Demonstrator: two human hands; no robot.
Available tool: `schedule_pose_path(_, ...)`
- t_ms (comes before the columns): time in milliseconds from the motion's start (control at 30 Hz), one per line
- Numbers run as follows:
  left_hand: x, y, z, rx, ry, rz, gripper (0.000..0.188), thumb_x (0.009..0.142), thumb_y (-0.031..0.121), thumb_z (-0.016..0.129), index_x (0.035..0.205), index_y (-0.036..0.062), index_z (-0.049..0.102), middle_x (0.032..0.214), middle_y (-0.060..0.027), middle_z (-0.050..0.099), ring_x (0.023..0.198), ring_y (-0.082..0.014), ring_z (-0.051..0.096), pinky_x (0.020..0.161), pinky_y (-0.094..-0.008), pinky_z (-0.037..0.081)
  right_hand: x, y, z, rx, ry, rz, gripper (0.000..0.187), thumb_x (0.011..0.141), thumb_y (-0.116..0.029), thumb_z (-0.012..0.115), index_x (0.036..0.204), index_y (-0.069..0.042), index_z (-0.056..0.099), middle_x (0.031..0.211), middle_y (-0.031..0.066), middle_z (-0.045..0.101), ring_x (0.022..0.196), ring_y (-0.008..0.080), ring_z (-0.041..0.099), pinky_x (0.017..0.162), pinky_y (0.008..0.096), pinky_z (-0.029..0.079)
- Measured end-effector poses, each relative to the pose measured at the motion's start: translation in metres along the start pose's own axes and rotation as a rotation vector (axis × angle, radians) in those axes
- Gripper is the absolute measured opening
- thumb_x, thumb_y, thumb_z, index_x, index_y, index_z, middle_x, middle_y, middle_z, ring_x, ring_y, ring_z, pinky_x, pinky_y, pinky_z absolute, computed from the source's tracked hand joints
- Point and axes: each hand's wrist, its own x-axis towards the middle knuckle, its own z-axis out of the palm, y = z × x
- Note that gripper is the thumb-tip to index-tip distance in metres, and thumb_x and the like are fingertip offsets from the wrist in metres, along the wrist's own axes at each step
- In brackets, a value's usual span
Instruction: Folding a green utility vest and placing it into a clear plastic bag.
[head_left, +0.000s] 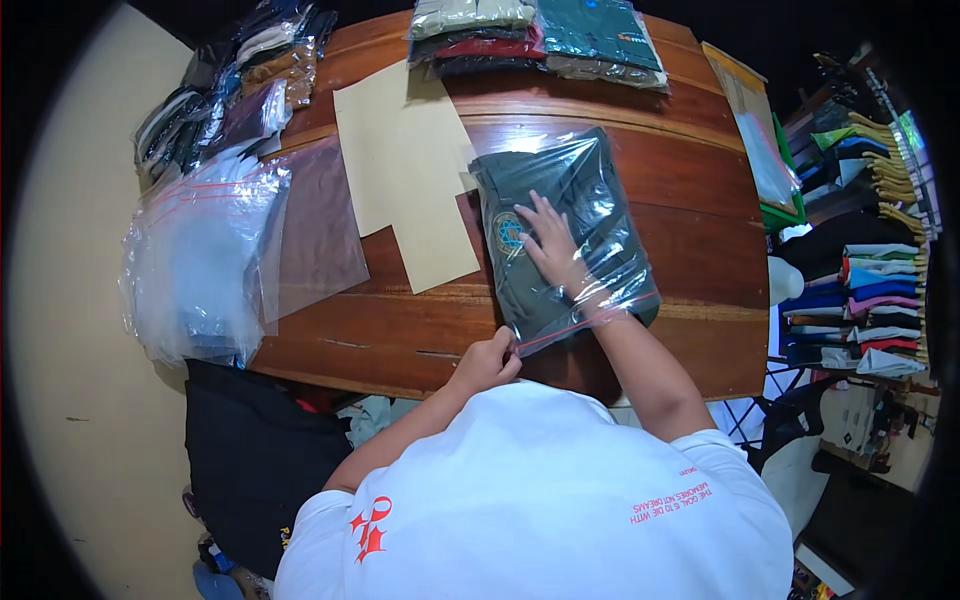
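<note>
A dark folded garment (pixel 540 285) with a round blue-and-gold emblem lies flat inside a clear zip bag (pixel 632 262) on the table, near its front edge. The bag's mouth, edged with a red zip strip, faces me. My right hand (pixel 552 243) rests on the garment beside the emblem, fingers spread; its wrist crosses the bag's mouth, and the hand appears to be under the plastic. At the left corner of that mouth, my left hand (pixel 488 362) pinches the bag's edge between thumb and fingers.
Left of the garment lies a notched beige cardboard sheet (pixel 400 150) on the wooden table (pixel 690 350). Clear empty bags (pixel 200 260) are piled at the left edge. Bagged clothes (pixel 480 45) stand at the back. Hanging clothes (pixel 880 290) line the right side.
</note>
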Motion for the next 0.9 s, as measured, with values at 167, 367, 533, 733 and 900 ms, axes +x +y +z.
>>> schedule_pose_path(167, -0.006, -0.003, -0.015, -0.231, -0.150, -0.203, 0.024, 0.091, 0.019, 0.066, 0.104, 0.0059, 0.051, 0.074, -0.0117, 0.064, 0.066, -0.0225, 0.067, 0.063, -0.0362, 0.053, -0.050, -0.031, -0.022, -0.070, -0.183, 0.103, 0.069, 0.095, -0.044, 0.060, 0.153, -0.016, 0.036, 0.163, 0.0150, 0.026, 0.148, 0.0416, 0.028, 0.119, 0.0623, 0.017)
schedule_pose_path(367, 0.048, -0.041, -0.048, -0.037, 0.461, -0.375, 0.025, 0.096, 0.018, 0.063, 0.113, 0.0032, 0.053, 0.083, -0.0090, 0.065, 0.072, -0.0207, 0.064, 0.068, -0.0351, 0.051, -0.106, -0.065, -0.034, -0.157, -0.347, -0.098, 0.092, 0.081, -0.049, 0.074, 0.155, -0.015, 0.032, 0.165, 0.0127, 0.019, 0.152, 0.0424, 0.014, 0.122, 0.0622, 0.011)
schedule_pose_path(533, 0.172, -0.088, -0.097, -0.043, 0.536, -0.235, 0.050, 0.095, 0.027, 0.062, 0.135, 0.0014, 0.047, 0.111, -0.0190, 0.066, 0.092, -0.0277, 0.065, 0.079, -0.0389, 0.053, -0.110, -0.054, -0.024, -0.168, -0.347, -0.055, 0.087, 0.075, -0.033, 0.080, 0.151, -0.017, 0.041, 0.165, 0.0093, 0.024, 0.152, 0.0425, 0.015, 0.120, 0.0648, 0.013)
schedule_pose_path(733, 0.262, -0.122, -0.116, -0.440, 0.101, -0.863, 0.047, 0.095, 0.050, 0.061, 0.103, 0.0046, 0.063, 0.097, -0.0123, 0.066, 0.084, -0.0255, 0.062, 0.070, -0.0429, 0.051, -0.117, -0.030, -0.025, 0.129, -0.244, -0.121, 0.057, 0.078, -0.005, 0.069, 0.134, -0.013, 0.060, 0.150, 0.0062, 0.052, 0.143, 0.0334, 0.041, 0.122, 0.0536, 0.025)
schedule_pose_path(900, 0.252, -0.128, -0.117, -0.490, 0.005, -0.893, 0.034, 0.095, 0.044, 0.060, 0.095, 0.0095, 0.062, 0.086, -0.0053, 0.060, 0.076, -0.0220, 0.058, 0.060, -0.0379, 0.047, -0.124, -0.010, -0.045, 0.178, -0.274, -0.252, 0.051, 0.076, 0.000, 0.063, 0.126, -0.012, 0.064, 0.145, 0.0054, 0.056, 0.137, 0.0337, 0.048, 0.119, 0.0502, 0.032)
